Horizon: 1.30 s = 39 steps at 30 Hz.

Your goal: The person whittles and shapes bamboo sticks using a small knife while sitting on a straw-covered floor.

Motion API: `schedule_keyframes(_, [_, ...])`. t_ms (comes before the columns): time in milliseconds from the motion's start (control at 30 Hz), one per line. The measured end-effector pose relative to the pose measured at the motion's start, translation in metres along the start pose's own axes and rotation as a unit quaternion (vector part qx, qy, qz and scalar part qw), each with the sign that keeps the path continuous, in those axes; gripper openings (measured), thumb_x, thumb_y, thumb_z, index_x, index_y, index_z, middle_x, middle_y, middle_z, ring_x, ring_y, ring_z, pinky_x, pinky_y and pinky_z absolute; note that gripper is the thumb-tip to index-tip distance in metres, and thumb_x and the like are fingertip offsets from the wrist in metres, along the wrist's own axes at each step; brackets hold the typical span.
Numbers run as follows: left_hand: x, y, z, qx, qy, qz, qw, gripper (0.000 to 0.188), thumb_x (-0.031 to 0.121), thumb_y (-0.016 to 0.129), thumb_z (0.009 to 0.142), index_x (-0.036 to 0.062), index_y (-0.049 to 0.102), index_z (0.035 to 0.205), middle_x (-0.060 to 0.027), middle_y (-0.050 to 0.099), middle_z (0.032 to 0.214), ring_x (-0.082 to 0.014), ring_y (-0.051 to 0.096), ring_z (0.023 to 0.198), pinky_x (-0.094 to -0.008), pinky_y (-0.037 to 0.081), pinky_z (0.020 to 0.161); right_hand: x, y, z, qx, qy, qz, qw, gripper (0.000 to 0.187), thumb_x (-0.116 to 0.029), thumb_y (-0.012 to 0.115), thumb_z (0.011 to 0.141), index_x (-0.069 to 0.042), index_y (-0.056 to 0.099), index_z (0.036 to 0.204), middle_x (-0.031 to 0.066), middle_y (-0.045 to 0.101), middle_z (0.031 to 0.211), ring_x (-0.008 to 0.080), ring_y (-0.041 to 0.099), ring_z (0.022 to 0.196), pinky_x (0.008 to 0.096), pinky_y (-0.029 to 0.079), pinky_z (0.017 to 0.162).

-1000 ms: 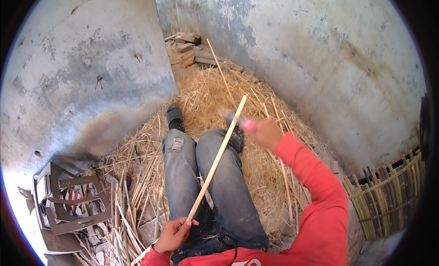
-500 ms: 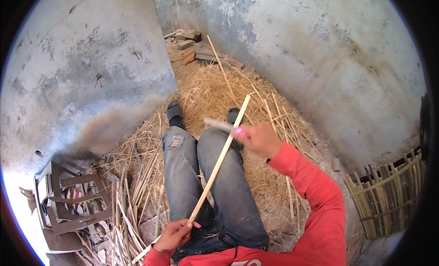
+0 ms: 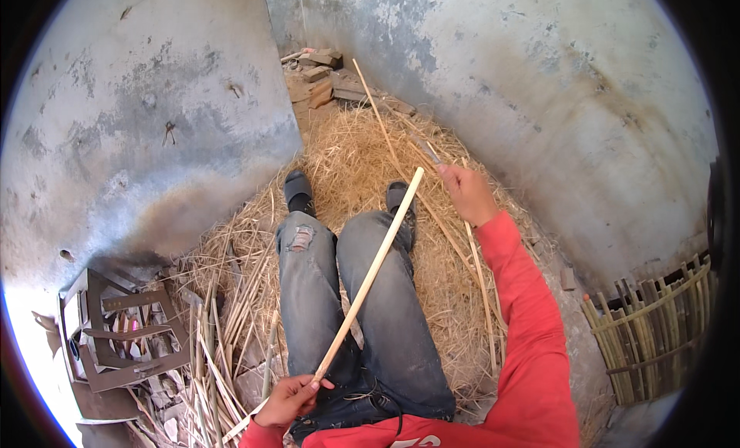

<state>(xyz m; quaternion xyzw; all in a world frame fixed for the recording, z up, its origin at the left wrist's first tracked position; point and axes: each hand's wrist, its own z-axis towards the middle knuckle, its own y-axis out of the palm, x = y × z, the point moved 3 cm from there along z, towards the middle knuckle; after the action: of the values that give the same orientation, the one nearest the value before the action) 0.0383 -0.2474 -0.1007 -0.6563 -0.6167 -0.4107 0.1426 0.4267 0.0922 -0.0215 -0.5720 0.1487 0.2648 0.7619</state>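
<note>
I sit on straw with my legs in jeans stretched out. My left hand (image 3: 289, 398) grips the near end of a long pale bamboo strip (image 3: 370, 275) that slants up across my lap toward the upper right. My right hand (image 3: 468, 192), at the end of a red sleeve, is closed around the handle of a knife (image 3: 432, 157) whose thin blade points up and left, just right of the strip's far tip. Blade and strip are apart.
Rough grey concrete walls rise left and right. Loose bamboo strips (image 3: 220, 348) lie by my left leg beside dark metal frames (image 3: 123, 332). A woven bamboo basket (image 3: 655, 325) stands at right. Bricks and wood scraps (image 3: 320, 78) lie in the far corner.
My right hand with the knife has swung up and away to the right of the strip's tip. The left hand and the strip have stayed put.
</note>
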Motion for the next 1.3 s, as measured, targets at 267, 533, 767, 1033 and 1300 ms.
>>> schedule_keyframes(267, [0.01,0.002,0.003,-0.013,-0.007,-0.038,0.999,0.034,0.025,0.052,0.11,-0.0031,0.066,0.126,0.0061,0.036,0.064,-0.006,0.032,0.054,-0.0242,0.024,0.051,-0.066,0.03,-0.075,-0.066,-0.11,-0.041,0.991,0.052,-0.049,0.058,0.102,-0.005,0.069,0.075,0.0167,0.06,0.058,0.0361,0.06,0.05,0.0481,0.045,0.049])
schedule_keyframes(533, [0.009,-0.001,0.002,0.001,-0.001,-0.031,1.0,0.035,0.022,0.053,0.11,-0.0026,0.064,0.131,0.0061,0.036,0.063,-0.0061,0.031,0.052,-0.0249,0.023,0.05,-0.063,0.046,-0.108,-0.057,-0.107,-0.09,0.988,0.061,-0.058,0.054,0.099,-0.008,0.067,0.067,0.019,0.061,0.053,0.0394,0.063,0.047,0.051,0.052,0.047])
schedule_keyframes(767, [0.01,0.005,-0.004,0.026,0.0,-0.026,0.999,0.034,0.02,0.054,0.11,-0.0017,0.063,0.135,0.0058,0.037,0.062,-0.0061,0.031,0.052,-0.0252,0.022,0.049,-0.086,0.048,-0.124,-0.126,-0.168,-0.076,0.975,0.062,-0.054,0.054,0.101,-0.006,0.065,0.064,0.02,0.06,0.054,0.0404,0.064,0.05,0.0536,0.052,0.049])
schedule_keyframes(1033, [0.008,0.009,-0.005,0.054,0.023,-0.019,0.998,0.033,0.019,0.058,0.108,-0.0023,0.065,0.132,0.0056,0.039,0.062,-0.0057,0.032,0.05,-0.0249,0.022,0.048,-0.092,0.051,-0.121,-0.139,-0.153,-0.072,0.976,0.06,-0.053,0.057,0.1,-0.005,0.067,0.066,0.0214,0.061,0.056,0.0419,0.065,0.055,0.0516,0.054,0.054])
schedule_keyframes(1300, [0.009,0.01,-0.004,0.054,0.035,-0.006,0.998,0.034,0.017,0.057,0.109,-0.0017,0.064,0.136,0.0054,0.041,0.063,-0.0045,0.033,0.051,-0.0243,0.024,0.048,-0.083,0.054,-0.121,-0.129,-0.169,-0.069,0.975,0.062,-0.056,0.054,0.101,-0.005,0.068,0.068,0.0222,0.062,0.057,0.0432,0.065,0.055,0.0527,0.054,0.054])
